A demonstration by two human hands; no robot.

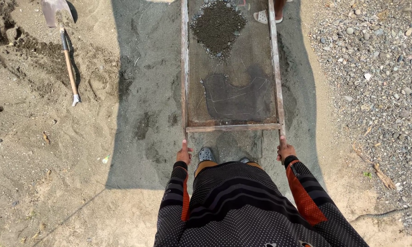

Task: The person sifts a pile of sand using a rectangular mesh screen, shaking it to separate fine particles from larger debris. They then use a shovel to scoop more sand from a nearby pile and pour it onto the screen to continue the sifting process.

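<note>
A long wooden-framed mesh sieve (233, 127) stretches away from me above the sandy ground. My left hand (184, 154) grips the end of its left rail. My right hand (285, 150) grips the end of its right rail. A heap of dark sand and pebbles (217, 26) lies on the far part of the mesh. A dark patch (237, 98) covers the near part of the mesh. Another person's sandalled foot (264, 17) shows at the far end.
A shovel (67, 54) with a wooden handle lies on the sand at upper left. Grey sifted sand (146, 91) spreads under the sieve. A gravel bed (379, 68) covers the right side. My feet (206, 154) stand just below the sieve's near end.
</note>
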